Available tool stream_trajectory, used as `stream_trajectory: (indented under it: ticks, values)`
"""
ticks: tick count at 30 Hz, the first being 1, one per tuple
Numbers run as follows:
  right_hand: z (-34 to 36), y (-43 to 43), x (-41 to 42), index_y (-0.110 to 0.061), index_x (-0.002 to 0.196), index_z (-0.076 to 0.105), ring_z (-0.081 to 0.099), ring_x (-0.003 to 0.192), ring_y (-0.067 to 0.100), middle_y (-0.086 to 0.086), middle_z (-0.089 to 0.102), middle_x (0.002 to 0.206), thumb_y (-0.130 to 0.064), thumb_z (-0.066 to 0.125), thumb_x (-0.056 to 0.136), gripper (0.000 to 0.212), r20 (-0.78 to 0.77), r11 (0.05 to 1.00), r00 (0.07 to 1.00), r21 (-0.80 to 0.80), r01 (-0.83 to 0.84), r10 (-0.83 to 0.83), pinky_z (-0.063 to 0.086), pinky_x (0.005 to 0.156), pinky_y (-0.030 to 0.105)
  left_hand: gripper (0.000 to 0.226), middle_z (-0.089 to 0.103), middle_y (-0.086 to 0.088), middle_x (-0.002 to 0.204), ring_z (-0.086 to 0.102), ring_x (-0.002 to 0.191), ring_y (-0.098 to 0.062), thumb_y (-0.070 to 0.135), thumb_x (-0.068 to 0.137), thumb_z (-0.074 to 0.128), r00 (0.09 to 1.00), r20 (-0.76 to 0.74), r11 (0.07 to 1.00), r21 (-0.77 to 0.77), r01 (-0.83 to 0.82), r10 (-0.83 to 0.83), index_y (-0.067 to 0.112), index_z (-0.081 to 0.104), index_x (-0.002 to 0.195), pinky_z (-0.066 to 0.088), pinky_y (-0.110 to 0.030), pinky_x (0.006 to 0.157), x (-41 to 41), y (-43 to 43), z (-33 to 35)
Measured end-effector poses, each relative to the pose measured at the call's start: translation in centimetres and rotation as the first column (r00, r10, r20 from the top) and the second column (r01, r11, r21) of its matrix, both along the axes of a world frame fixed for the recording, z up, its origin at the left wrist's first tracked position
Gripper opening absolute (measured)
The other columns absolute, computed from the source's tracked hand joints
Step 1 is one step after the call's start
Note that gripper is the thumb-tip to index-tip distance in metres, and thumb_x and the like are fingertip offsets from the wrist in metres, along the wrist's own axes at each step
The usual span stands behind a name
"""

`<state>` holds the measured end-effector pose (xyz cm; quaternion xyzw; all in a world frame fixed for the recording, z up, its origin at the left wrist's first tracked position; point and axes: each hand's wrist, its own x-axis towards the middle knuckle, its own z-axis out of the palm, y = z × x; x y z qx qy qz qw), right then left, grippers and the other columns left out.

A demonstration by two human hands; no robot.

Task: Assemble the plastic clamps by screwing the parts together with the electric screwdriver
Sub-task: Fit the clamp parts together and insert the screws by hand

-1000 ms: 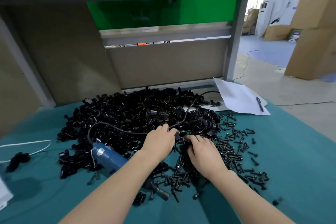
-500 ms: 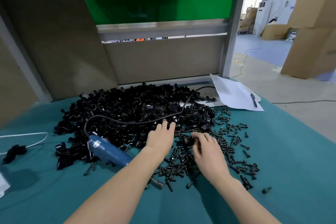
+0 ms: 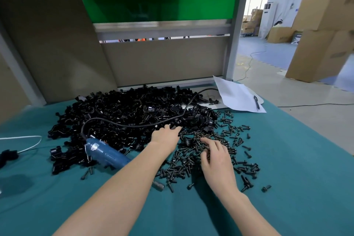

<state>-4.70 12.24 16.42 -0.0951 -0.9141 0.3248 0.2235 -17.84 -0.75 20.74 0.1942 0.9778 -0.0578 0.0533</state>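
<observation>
A big heap of black plastic clamp parts (image 3: 122, 113) covers the middle of the teal table (image 3: 298, 163). To its right lies a scatter of black screws (image 3: 231, 140). My left hand (image 3: 165, 138) reaches to the heap's near edge, its fairly straight fingers touching the parts there. Over the screws, my right hand (image 3: 216, 157) has its fingers curled down and pinches a screw. The blue electric screwdriver (image 3: 107, 153) lies on the table left of my left forearm, partly hidden by it, with its metal tip (image 3: 158, 185) showing below the arm. Its black cord (image 3: 134, 125) loops across the heap.
A white sheet of paper (image 3: 235, 96) with a pen (image 3: 256, 102) lies at the back right. A white cable (image 3: 28, 138) and a small black object (image 3: 7, 155) sit at the left edge. A beige panel (image 3: 162, 59) closes the table's back. Cardboard boxes (image 3: 325, 44) stand on the floor to the right.
My left hand has stretched forward and right to the heap's edge. My right hand has drawn back from the heap onto the screws. The camera view has shifted slightly.
</observation>
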Motion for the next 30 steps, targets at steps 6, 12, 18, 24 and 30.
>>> stream_trajectory:
  ticks: [6, 12, 18, 24, 30]
  values:
    - [-0.6, -0.4, 1.8, -0.014, 0.135, 0.060, 0.043, 0.129, 0.014, 0.000, 0.061, 0.133, -0.006, 0.054, 0.099, 0.037, -0.197, 0.997, 0.978, 0.009, 0.077, -0.074, 0.037, 0.117, 0.040, 0.033, 0.053, -0.014, 0.126, 0.062, 0.095, -0.031, 0.020, 0.107, 0.041, 0.999, 0.007, 0.980, 0.191, -0.050, 0.050, 0.024, 0.035, 0.140, 0.048, -0.041, 0.077, 1.0, 0.0, 0.2]
    - [-0.9, -0.7, 3.0, -0.032, 0.137, 0.054, 0.049, 0.122, -0.006, -0.019, 0.059, 0.127, -0.017, 0.048, 0.103, 0.037, -0.304, 0.970, 0.950, -0.242, -0.004, -0.072, 0.034, 0.102, 0.007, 0.027, 0.061, 0.006, 0.082, 0.047, 0.057, -0.011, 0.029, 0.107, 0.036, 0.994, 0.094, 0.490, 0.870, -0.055, -0.056, 0.043, 0.055, 0.119, 0.039, -0.031, 0.055, 4.7, -3.3, 1.1]
    - [0.2, -1.1, 2.7, -0.043, 0.123, 0.071, 0.076, 0.101, 0.023, -0.005, 0.078, 0.109, -0.047, 0.062, 0.093, 0.031, -0.199, 0.501, 0.935, -0.801, -0.327, 0.293, 0.059, 0.083, 0.026, 0.047, 0.063, 0.007, 0.071, 0.055, 0.062, -0.010, 0.013, 0.107, 0.032, 0.864, 0.311, 0.187, 0.948, -0.256, -0.396, 0.039, 0.071, 0.104, 0.046, -0.023, 0.056, 10.4, -4.0, 0.0]
    - [0.1, -0.1, 2.5, -0.015, 0.124, 0.073, 0.072, 0.088, 0.016, 0.001, 0.074, 0.093, -0.028, 0.073, 0.084, 0.042, -0.289, 0.160, 0.947, -0.937, -0.310, 0.142, 0.059, 0.078, 0.023, 0.035, 0.067, 0.011, 0.097, 0.066, 0.075, -0.010, 0.042, 0.108, 0.037, 0.961, 0.245, 0.340, 0.921, -0.189, -0.131, 0.040, 0.052, 0.138, 0.056, -0.030, 0.066, 8.0, -3.1, -1.3]
    - [1.2, 0.8, 2.8, 0.008, 0.124, 0.061, 0.076, 0.103, 0.023, 0.022, 0.075, 0.114, 0.002, 0.072, 0.077, 0.048, -0.285, -0.195, 0.958, -0.942, -0.273, 0.033, 0.060, 0.080, 0.021, 0.047, 0.042, -0.006, 0.144, 0.040, 0.131, -0.025, 0.039, 0.107, 0.039, 0.997, -0.054, 0.913, 0.401, 0.076, -0.060, 0.021, 0.036, 0.151, 0.042, -0.040, 0.100, 3.5, 0.0, -2.6]
